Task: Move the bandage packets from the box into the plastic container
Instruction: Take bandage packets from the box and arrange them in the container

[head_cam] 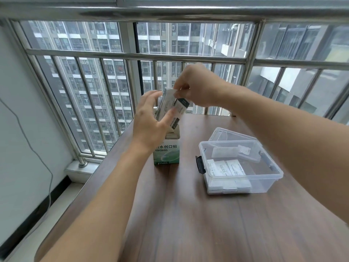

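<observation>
My left hand (151, 120) holds a white and dark green bandage box (171, 105) tilted in the air, fingers spread along its side. My right hand (196, 86) pinches a white edge (176, 91) at the box's top end; I cannot tell whether it is a flap or a packet. Directly below stands a second, green and white bandage box (167, 152) on the table. The clear plastic container (268, 178) sits open to the right, with several white bandage packets (225, 168) lying inside.
The container's clear lid (224, 134) leans behind it, and a black latch (200, 164) sticks out on its left side. The brown wooden table (188, 224) ends at the left along a metal window railing (113, 55). A grey cable (37, 154) hangs on the left wall.
</observation>
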Demonstrator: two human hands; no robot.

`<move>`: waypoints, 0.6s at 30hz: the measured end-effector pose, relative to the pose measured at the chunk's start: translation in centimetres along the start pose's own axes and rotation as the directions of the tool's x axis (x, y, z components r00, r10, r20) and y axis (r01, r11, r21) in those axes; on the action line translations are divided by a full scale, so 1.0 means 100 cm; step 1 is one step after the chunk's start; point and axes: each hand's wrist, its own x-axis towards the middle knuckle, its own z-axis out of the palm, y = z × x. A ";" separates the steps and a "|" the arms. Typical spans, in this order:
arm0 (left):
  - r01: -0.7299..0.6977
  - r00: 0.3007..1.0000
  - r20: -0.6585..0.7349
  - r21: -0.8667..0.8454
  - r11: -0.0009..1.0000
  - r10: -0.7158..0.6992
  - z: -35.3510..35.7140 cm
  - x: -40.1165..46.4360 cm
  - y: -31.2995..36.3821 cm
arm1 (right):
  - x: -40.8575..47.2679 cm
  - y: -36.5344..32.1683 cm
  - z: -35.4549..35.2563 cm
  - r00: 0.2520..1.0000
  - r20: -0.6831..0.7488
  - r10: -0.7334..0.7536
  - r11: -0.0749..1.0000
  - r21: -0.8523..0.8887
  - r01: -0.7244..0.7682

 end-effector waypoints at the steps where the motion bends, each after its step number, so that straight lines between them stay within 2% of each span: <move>1: -0.006 1.000 0.026 -0.015 1.000 0.007 0.000 0.004 0.003 | -0.001 -0.001 -0.005 1.000 -0.011 -0.015 1.000 -0.004 0.015; 6: 0.064 0.998 0.041 -0.220 0.973 -0.057 0.002 0.004 0.009 | -0.005 0.000 -0.014 0.999 -0.019 -0.041 0.999 0.000 0.041; 12: 0.079 0.994 0.098 -0.254 0.964 -0.055 -0.007 -0.005 0.022 | -0.015 0.003 -0.010 0.999 0.019 -0.036 0.996 0.082 0.035; 14: 0.092 0.990 0.130 -0.247 0.965 -0.061 -0.012 -0.011 0.022 | -0.020 0.006 -0.008 0.997 0.068 -0.030 0.985 0.174 0.017; 18: 0.318 0.927 0.307 -0.329 0.889 -0.217 -0.014 -0.036 0.019 | -0.036 0.008 0.009 0.973 0.230 -0.027 0.960 0.278 -0.039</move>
